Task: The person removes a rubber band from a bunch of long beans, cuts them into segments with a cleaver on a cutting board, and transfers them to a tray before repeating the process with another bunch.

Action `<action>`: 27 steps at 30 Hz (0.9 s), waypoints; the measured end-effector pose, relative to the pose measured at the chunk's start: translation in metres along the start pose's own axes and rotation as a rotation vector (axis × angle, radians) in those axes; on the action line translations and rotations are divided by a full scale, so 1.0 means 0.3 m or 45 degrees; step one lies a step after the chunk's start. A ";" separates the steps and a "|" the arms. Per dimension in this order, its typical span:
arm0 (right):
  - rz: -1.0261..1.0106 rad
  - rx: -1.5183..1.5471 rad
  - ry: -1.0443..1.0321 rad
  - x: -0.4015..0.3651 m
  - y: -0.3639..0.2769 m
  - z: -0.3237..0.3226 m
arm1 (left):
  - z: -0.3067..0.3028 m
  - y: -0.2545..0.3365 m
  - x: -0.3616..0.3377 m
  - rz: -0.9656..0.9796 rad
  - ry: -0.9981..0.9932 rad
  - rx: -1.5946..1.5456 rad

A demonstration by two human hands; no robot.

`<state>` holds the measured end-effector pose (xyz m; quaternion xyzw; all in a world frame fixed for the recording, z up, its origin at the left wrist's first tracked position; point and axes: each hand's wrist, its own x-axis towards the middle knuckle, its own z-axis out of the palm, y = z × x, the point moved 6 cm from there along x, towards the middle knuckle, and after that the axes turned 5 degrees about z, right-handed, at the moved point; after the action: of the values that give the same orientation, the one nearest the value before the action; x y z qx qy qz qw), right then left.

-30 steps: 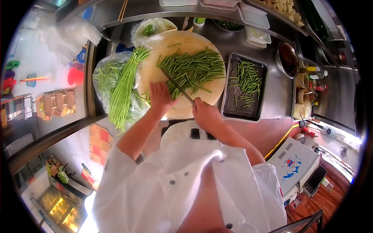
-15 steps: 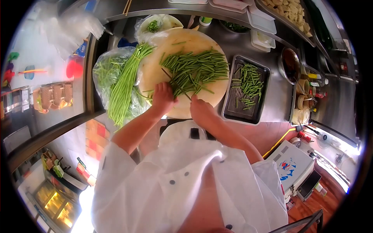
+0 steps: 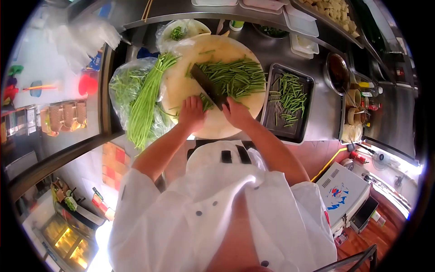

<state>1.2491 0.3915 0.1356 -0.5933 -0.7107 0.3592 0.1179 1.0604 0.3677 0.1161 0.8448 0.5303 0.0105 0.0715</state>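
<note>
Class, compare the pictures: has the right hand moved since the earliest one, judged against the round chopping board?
Yes. The right hand, holding the knife, has moved away from the body, farther in from the near rim of the chopping board.

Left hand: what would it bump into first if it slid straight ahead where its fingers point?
Probably the blade of the cleaver, near its far end, beyond some bare cutting board. The blade's height above the board is unclear, so the left hand might pass beneath.
</note>
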 end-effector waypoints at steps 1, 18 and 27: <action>-0.005 -0.009 0.042 0.016 0.004 -0.015 | -0.004 -0.003 0.016 0.009 0.023 -0.003; 0.207 -0.185 -0.260 -0.223 -0.229 -0.098 | -0.104 -0.110 -0.020 -0.144 -0.177 0.125; 0.149 -0.291 -0.312 -0.221 -0.269 -0.067 | -0.084 -0.099 -0.037 -0.090 0.075 -0.037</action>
<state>1.2175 0.3342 0.2197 -0.5949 -0.7203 0.3519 -0.0590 1.0267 0.3733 0.1377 0.8237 0.5614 0.0404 0.0686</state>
